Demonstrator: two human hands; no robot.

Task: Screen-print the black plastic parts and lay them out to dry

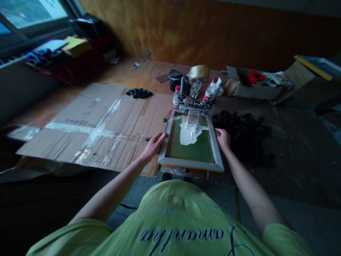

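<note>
A screen frame (218,161) with a grey rim and green mesh lies in front of a metal clamp (195,106) near the table's front edge. White material (189,134) spreads over the upper part of the mesh, and a pale strip hangs onto it from the clamp side. My left hand (157,143) is at the frame's left rim, its fingers together against the edge. On the opposite side my right hand (223,138) has its fingers closed at the right rim. Whether each hand grips the rim or only touches it is hard to tell, but both are in contact.
Flattened cardboard (106,124) covers the table's left part, with a black bundle (139,93) on it. Behind the clamp stand red-capped bottles (176,97), a dark jar (175,80) and a tape roll (199,74). Black items (242,131) pile up at right, before an open box (253,90).
</note>
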